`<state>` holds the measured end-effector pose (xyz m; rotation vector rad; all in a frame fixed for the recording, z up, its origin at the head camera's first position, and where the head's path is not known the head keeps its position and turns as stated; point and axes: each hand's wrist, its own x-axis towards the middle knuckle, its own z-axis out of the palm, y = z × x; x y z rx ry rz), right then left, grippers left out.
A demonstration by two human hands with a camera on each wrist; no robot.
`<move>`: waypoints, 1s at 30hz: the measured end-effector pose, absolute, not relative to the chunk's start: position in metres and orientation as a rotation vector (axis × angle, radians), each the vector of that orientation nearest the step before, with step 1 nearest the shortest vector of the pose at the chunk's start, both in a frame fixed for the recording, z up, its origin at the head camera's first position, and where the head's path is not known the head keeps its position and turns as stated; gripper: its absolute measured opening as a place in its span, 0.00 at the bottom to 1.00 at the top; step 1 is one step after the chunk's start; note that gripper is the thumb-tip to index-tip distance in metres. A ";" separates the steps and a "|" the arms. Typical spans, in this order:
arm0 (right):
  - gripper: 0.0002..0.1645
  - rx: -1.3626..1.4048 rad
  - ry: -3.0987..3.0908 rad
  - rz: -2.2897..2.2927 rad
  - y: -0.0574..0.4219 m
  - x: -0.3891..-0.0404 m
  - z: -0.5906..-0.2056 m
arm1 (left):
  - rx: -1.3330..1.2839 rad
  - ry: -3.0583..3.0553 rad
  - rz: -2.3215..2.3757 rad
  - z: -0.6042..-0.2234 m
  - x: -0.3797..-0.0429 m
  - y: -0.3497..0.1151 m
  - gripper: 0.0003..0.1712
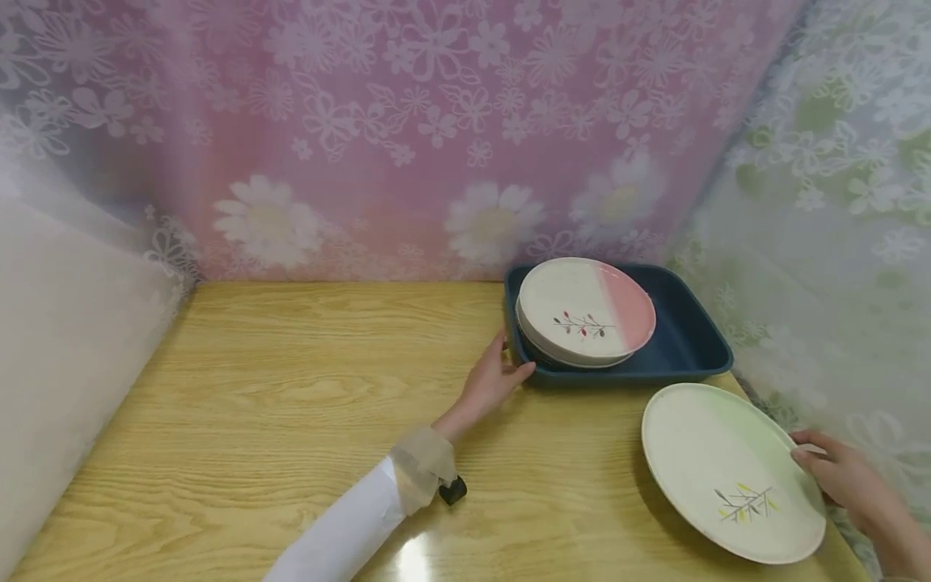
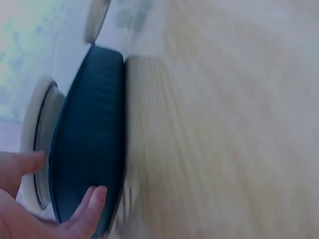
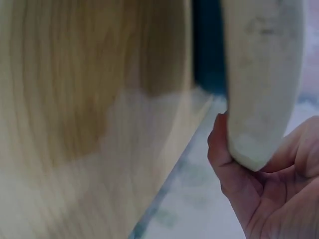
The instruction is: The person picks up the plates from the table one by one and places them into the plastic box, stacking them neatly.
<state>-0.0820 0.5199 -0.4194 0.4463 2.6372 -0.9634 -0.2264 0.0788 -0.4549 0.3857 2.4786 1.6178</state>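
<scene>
My left hand (image 1: pixel 489 380) holds the near left corner of a dark blue rectangular tray (image 1: pixel 684 315). In the left wrist view, the fingers (image 2: pixel 93 206) press against the tray's outer wall. Inside the tray's left part lies a round white plate with a pink side and a twig print (image 1: pixel 570 295), slightly tilted over another pale dish. To the right, my right hand (image 1: pixel 847 477) pinches the right rim of a larger round plate with a pale green side (image 1: pixel 691 453). That plate is tilted in front of the tray, its underside facing the right wrist camera.
Everything is on or over a wood-grain table (image 1: pixel 305 404). A pink flowered curtain (image 1: pixel 378 162) hangs along the back edge. A pale green flowered sheet (image 1: pixel 836 267) stands close by the right edge, and a pale sheet (image 1: pixel 73 323) bounds the left.
</scene>
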 end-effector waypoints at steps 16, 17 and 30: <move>0.20 0.274 2.587 -1.402 0.416 -0.088 -0.398 | 0.527 1.560 1.841 -0.438 -0.153 0.071 0.30; 0.21 0.254 2.588 -1.406 0.408 -0.091 -0.396 | 0.527 1.499 1.870 -0.434 -0.151 0.069 0.30; 0.21 0.142 2.574 -1.404 0.320 -0.118 -0.397 | 0.534 1.513 1.881 -0.421 -0.151 -0.006 0.25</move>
